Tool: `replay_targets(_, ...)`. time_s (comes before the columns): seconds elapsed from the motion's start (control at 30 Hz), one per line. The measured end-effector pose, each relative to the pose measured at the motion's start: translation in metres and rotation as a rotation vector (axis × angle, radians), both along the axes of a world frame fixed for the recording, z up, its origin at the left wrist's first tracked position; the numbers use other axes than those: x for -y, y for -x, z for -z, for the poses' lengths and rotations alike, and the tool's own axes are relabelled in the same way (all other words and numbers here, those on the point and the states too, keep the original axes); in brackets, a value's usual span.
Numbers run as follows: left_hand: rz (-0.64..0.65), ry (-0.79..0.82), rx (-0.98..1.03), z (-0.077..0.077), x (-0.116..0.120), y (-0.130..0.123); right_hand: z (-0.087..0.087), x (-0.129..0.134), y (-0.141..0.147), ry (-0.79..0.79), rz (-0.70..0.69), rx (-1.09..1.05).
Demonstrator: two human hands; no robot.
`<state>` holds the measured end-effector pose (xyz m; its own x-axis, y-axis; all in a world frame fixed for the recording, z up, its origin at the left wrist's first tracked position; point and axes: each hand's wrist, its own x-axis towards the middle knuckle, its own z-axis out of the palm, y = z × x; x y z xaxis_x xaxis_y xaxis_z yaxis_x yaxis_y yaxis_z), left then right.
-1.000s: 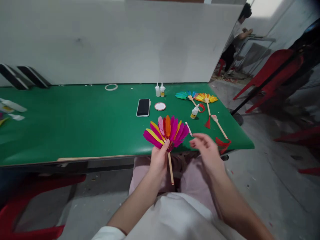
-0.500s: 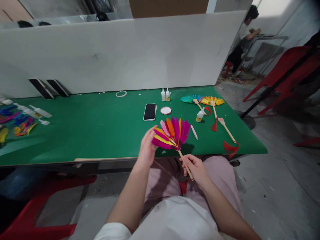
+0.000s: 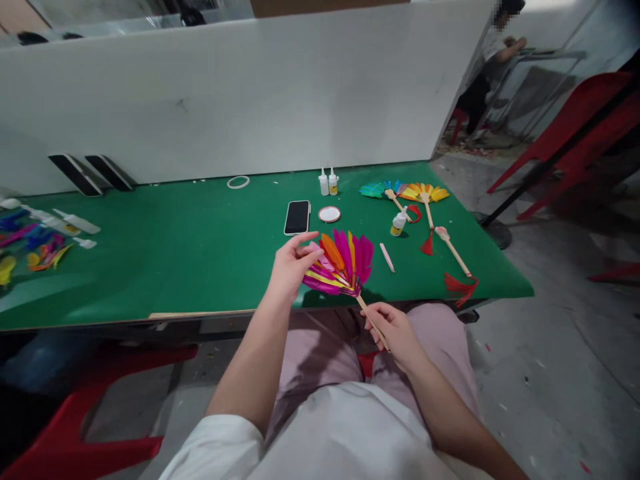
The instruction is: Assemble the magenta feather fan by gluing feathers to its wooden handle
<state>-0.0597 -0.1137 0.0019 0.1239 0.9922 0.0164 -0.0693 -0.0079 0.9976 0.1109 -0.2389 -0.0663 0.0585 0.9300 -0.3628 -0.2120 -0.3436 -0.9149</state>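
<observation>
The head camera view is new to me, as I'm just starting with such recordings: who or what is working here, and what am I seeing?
There is no machine: these are a person's bare hands, seen from a camera worn on the head, looking forward and down. The right hand holds the wooden stick of a feathered fan. The left hand is at its pink feathers; whether it pinches them, I cannot tell. On the green table lie a phone, a round white disc, a slim pink tool and, to the right, a blue fan and a yellow fan. Small white bottles stand there too.
</observation>
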Motion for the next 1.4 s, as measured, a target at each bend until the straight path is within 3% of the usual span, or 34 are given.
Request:
replay_targets(0.17,-0.105,-0.036,0.048,0.005,-0.007,0.007,0.001,-0.005,-0.007,-0.068,0.095,0.164)
replay_targets(0.27,-0.241,-0.037,0.018,0.017,-0.011,0.019,0.002,-0.015,-0.015,-0.290,0.189,0.561)
replay_targets(0.33,-0.291,-0.040,-0.034,0.029,-0.011,0.028,0.003,-0.023,-0.017,-0.428,0.163,0.864)
replay_targets(0.43,-0.293,-0.059,-0.120,0.050,-0.008,0.035,0.007,-0.033,-0.014,-0.456,0.080,1.166)
replay_targets(0.57,-0.168,-0.124,-0.382,0.068,-0.007,0.032,0.015,-0.036,-0.004,-0.373,0.020,1.360)
replay_targets(0.77,-0.012,-0.187,-0.512,0.073,-0.021,0.010,0.020,-0.031,-0.001,-0.330,-0.079,1.427)
replay_targets(1.0,0.113,-0.186,-0.524,0.075,-0.062,-0.013,0.023,-0.031,-0.004,-0.384,-0.057,1.356)
replay_targets(1.2,0.227,-0.068,-0.468,0.062,-0.104,-0.027,0.037,-0.023,-0.010,-0.535,0.066,1.333)
replay_targets(1.4,0.453,0.078,-0.348,0.038,-0.116,-0.035,0.042,-0.019,-0.016,-0.609,0.045,1.237)
